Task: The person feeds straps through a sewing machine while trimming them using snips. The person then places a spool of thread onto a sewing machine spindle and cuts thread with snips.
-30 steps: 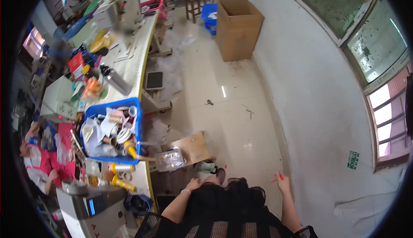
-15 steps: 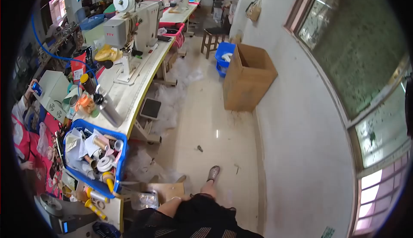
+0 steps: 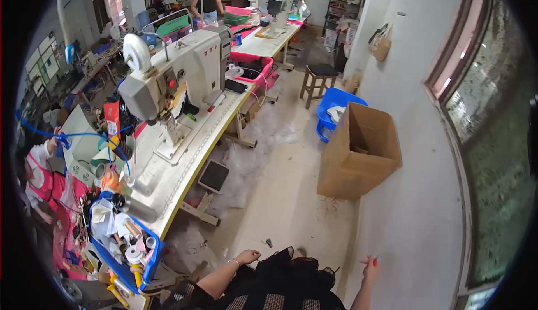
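My left hand (image 3: 247,257), with a bracelet at the wrist, hangs over the floor in front of my black lacy garment (image 3: 280,282). Its fingers are loosely curled, and nothing shows in them. To the right, near the white wall, my right hand (image 3: 370,268) is raised with its fingers apart and empty. Neither hand touches a thing. Ahead of the right hand stands an open cardboard box (image 3: 342,170). Left of my left hand, a blue tray (image 3: 155,259) of spools and scraps sits at the near end of the sewing table (image 3: 162,198).
A sewing machine (image 3: 196,63) with a white thread cone stands on the table, and a metal bottle (image 3: 137,208) is nearer. Beyond the box are blue baskets (image 3: 340,98) and a stool (image 3: 319,77). Plastic sheeting (image 3: 241,164) lies beside the aisle. One person (image 3: 210,2) stands far back; another (image 3: 42,170) is at left.
My view has tipped up and moved forward along the aisle. The box now appears nearer. My right hand has come into view, and my left hand shows more fully.
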Demonstrator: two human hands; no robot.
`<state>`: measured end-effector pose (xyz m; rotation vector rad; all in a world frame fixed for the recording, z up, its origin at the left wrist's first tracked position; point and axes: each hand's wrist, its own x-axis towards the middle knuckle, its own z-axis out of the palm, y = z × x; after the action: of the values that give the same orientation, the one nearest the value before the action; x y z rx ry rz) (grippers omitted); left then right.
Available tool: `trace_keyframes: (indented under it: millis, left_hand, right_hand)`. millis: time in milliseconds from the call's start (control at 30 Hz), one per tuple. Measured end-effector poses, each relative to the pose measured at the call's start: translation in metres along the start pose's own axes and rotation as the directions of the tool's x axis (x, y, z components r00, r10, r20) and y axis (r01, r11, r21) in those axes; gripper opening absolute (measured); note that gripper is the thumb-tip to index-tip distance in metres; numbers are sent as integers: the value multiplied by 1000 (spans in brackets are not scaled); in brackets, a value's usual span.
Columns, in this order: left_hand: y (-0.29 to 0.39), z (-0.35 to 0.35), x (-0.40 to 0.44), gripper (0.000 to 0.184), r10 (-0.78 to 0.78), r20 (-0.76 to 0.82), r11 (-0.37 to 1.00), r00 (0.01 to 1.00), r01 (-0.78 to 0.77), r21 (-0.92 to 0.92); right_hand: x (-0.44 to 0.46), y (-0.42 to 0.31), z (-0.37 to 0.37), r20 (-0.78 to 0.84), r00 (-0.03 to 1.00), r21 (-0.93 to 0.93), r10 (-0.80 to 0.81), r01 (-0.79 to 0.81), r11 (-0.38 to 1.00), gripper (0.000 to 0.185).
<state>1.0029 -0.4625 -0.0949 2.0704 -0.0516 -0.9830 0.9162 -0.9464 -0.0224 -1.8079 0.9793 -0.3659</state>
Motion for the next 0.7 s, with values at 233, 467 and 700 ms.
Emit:
trace_keyframes:
  millis: [233, 467, 700]
  left_hand:
    - [-48, -9, 75, 35, -347, -223, 936, 911, 351, -21]
    - [39, -73, 74, 32, -469, -71, 878, 880, 456, -148]
    - [7, -47, 170, 34, -591, -348, 771, 728, 382, -510]
  right_hand:
    - [120, -78, 138, 294, 953, -210, 69, -6, 978, 35]
    - [231, -190, 292, 617, 783, -392, -77, 390, 833, 33]
    - [277, -330, 497, 855, 469, -175, -221, 662, 729, 28]
